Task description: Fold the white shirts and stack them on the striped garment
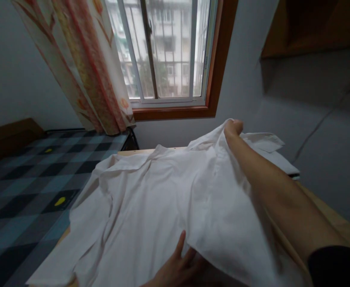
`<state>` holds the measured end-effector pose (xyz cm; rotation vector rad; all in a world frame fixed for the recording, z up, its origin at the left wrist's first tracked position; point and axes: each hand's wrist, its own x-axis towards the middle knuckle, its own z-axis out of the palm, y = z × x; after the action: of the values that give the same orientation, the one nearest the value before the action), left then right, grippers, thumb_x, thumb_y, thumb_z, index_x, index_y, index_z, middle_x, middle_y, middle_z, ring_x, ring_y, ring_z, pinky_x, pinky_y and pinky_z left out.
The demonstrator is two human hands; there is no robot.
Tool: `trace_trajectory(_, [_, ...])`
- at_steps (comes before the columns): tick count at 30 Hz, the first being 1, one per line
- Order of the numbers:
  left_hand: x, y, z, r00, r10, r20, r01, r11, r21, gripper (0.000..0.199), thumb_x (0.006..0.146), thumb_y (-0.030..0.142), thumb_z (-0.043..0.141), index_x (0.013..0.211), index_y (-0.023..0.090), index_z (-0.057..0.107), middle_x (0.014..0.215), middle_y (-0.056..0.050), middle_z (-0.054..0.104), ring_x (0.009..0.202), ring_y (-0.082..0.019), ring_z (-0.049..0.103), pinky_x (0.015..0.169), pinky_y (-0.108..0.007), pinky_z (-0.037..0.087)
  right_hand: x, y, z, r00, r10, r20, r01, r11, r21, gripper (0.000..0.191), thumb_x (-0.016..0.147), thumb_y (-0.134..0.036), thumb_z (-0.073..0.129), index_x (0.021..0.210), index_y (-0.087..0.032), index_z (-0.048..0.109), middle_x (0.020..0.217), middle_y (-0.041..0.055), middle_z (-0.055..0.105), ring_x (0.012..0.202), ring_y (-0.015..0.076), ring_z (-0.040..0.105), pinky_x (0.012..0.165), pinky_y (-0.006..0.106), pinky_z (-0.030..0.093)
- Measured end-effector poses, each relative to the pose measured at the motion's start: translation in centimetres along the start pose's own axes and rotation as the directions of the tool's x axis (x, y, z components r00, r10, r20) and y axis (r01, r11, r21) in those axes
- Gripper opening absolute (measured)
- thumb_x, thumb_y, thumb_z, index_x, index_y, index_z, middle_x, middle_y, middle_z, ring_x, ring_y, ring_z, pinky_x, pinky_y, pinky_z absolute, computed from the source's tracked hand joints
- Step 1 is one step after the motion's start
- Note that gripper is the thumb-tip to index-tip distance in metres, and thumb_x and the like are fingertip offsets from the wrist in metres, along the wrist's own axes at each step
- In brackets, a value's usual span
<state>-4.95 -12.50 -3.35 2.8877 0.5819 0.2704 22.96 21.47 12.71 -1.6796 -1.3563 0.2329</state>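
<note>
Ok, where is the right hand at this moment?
In the head view, the right hand is right of centre, holding the white shirt, below and right of the window.

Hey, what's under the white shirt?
Pale wooden surface shows past parts of the white shirt, and the left hand is partly beneath its raised near edge. Anything under the middle is covered.

Single head-worn view: looks forward and down, close above white shirt (159, 191), facing window (175, 52) beyond.

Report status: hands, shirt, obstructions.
Right hand holds white shirt at far right. Left hand low at its edge, grip unclear. Shirt spread out, partly lifted. Right forearm blocks some view.
</note>
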Motion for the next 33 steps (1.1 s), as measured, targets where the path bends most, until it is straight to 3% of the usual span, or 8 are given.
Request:
trace_trajectory(6, [-0.4, 0.3, -1.0, 0.993, 0.020, -0.118, -0.023, 0.999, -0.025, 0.058, 0.081, 0.044, 0.066, 0.136, 0.047, 0.046, 0.140, -0.004, 0.054, 0.124, -0.033, 0.050, 0.107, -0.058, 0.033, -8.0, 0.8, 3.9, 0.862, -0.083, 0.499, 0.152, 0.984, -0.098, 0.046, 0.076, -0.038, 0.074, 0.112, -0.010, 0.065, 0.090, 0.0118, 0.071, 0.083, 0.0214, 0.065, 0.076, 0.030, 0.048])
trace_trajectory(12, [2.1, 0.0, -4.5, 0.903, -0.256, -0.344, 0.287, 0.957, 0.041, 0.047, 0.082, 0.023, 0.060, 0.128, 0.026, 0.056, 0.124, -0.013, 0.060, 0.108, -0.029, 0.055, 0.091, -0.047, 0.043, -12.4, 3.2, -1.6, 0.897, -0.269, 0.350, 0.302, 0.952, -0.044, 0.042, 0.086, -0.036, 0.062, 0.121, -0.012, 0.061, 0.108, 0.0130, 0.067, 0.087, 0.0204, 0.063, 0.083, 0.033, 0.048])
trace_trajectory(17, [7.1, -3.2, -6.5, 0.954, -0.190, -0.232, 0.187, 0.982, -0.035, 0.019, 0.080, 0.021, 0.060, 0.096, 0.025, 0.069, 0.115, -0.008, 0.066, 0.110, -0.028, 0.055, 0.095, -0.046, 0.040, -17.6, 5.8, -7.0, 0.772, -0.452, 0.447, 0.463, 0.882, 0.093, 0.047, 0.082, -0.047, 0.064, 0.119, -0.018, 0.063, 0.119, 0.0122, 0.063, 0.110, 0.0257, 0.059, 0.098, 0.042, 0.043])
trace_trajectory(22, [11.6, -1.1, -11.5, 0.798, -0.458, -0.393, 0.371, 0.886, -0.279, 0.030, 0.086, 0.015, 0.042, 0.096, 0.021, 0.070, 0.085, -0.007, 0.068, 0.081, -0.021, 0.062, 0.078, -0.035, 0.049, -19.3, 10.2, -9.0, 0.901, -0.239, 0.363, 0.257, 0.967, 0.000, 0.047, 0.089, -0.044, 0.051, 0.123, -0.013, 0.060, 0.125, 0.0169, 0.061, 0.116, 0.0272, 0.057, 0.103, 0.045, 0.041])
trace_trajectory(23, [11.6, 0.2, -12.4, 0.819, -0.406, -0.405, 0.316, 0.909, -0.271, 0.031, 0.088, 0.017, 0.040, 0.096, 0.022, 0.070, 0.081, -0.006, 0.067, 0.077, -0.021, 0.062, 0.075, -0.033, 0.049, -19.4, 10.9, -9.3, 0.910, -0.213, 0.355, 0.224, 0.974, 0.008, 0.048, 0.089, -0.043, 0.050, 0.124, -0.013, 0.059, 0.127, 0.0171, 0.060, 0.116, 0.0268, 0.057, 0.102, 0.045, 0.042])
trace_trajectory(25, [10.6, 2.9, -13.7, 0.958, -0.104, -0.267, 0.053, 0.980, -0.193, 0.024, 0.089, 0.023, 0.046, 0.094, 0.023, 0.069, 0.078, -0.006, 0.067, 0.070, -0.020, 0.062, 0.067, -0.030, 0.049, -19.7, 12.0, -9.7, 0.901, -0.221, 0.374, 0.216, 0.975, 0.056, 0.047, 0.090, -0.043, 0.049, 0.126, -0.014, 0.058, 0.129, 0.0151, 0.059, 0.118, 0.0257, 0.056, 0.103, 0.043, 0.042])
trace_trajectory(27, [9.0, 4.6, -13.8, 0.994, 0.093, 0.055, -0.083, 0.983, -0.166, 0.019, 0.087, 0.023, 0.052, 0.097, 0.024, 0.069, 0.073, -0.004, 0.068, 0.061, -0.018, 0.061, 0.057, -0.028, 0.046, -20.4, 12.6, -9.9, 0.885, -0.241, 0.400, 0.218, 0.971, 0.102, 0.044, 0.090, -0.043, 0.050, 0.125, -0.018, 0.059, 0.129, 0.0122, 0.061, 0.118, 0.0252, 0.056, 0.104, 0.042, 0.042])
trace_trajectory(33, [7.2, 1.8, -13.2, 0.763, 0.031, 0.646, 0.378, 0.790, -0.484, 0.064, 0.075, 0.042, 0.073, 0.133, 0.025, 0.054, 0.088, -0.005, 0.073, 0.064, -0.018, 0.067, 0.057, -0.026, 0.049, -22.2, 11.8, -9.1, 0.846, -0.314, 0.432, 0.320, 0.945, 0.062, 0.046, 0.090, -0.044, 0.050, 0.125, -0.017, 0.060, 0.128, 0.0136, 0.061, 0.119, 0.0285, 0.055, 0.104, 0.047, 0.041])
